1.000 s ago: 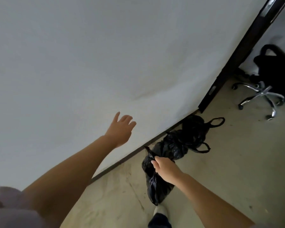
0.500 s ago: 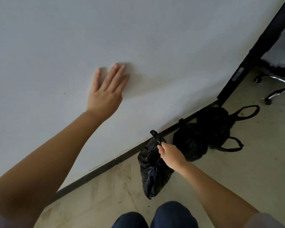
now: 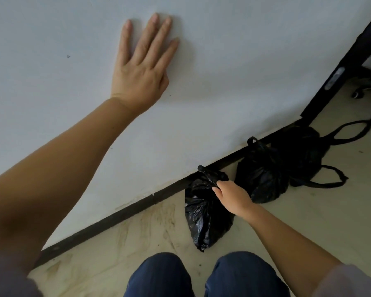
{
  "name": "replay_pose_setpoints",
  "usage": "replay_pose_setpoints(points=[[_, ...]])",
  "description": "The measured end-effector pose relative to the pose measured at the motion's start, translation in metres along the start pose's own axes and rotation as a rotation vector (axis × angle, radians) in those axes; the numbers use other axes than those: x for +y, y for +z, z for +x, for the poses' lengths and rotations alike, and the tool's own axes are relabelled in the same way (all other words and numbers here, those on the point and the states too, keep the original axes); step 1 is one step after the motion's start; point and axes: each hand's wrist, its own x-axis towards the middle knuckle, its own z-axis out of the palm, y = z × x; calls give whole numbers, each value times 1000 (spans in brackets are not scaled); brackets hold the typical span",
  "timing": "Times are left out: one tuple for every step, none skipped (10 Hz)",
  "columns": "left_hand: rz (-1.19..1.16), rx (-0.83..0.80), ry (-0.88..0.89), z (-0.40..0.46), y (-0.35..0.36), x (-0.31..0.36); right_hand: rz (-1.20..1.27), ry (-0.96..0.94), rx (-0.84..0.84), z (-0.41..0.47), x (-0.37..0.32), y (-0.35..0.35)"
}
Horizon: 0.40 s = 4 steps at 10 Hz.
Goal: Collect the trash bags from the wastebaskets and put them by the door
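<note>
A person crouches by a white wall (image 3: 223, 61), knees in dark blue trousers (image 3: 201, 275) at the bottom edge. The left hand (image 3: 140, 67) presses flat against the wall, fingers spread. The right hand (image 3: 231, 197) pinches the knotted neck of a small black trash bag (image 3: 201, 219) resting on the pale floor (image 3: 308, 221) against the dark baseboard (image 3: 116, 219). Two more black bags (image 3: 263, 174) sit just beside it, near a black door frame (image 3: 338, 67).

A second ago the left hand (image 3: 140, 67) hung in the air short of the wall (image 3: 234, 61); now it lies flat against it, fingers (image 3: 152, 37) spread. The bag (image 3: 204, 215) in the right hand (image 3: 231, 197) has come down to the floor (image 3: 308, 221) beside the other two bags, and both knees have come into view.
</note>
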Motion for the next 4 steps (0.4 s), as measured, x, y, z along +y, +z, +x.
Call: replay_pose_setpoints(points=[[15, 4, -4, 0, 1, 0, -13, 11, -29, -2, 1, -18], [-23, -68, -25, 0, -6, 0, -24, 60, -28, -12, -1, -53], [-110, -275, -39, 1, -18, -3, -56, 111, -17, -26, -8, -105], [-106, -559, -16, 7, -37, -11, -119, 118, -71, -40, -13, -161]])
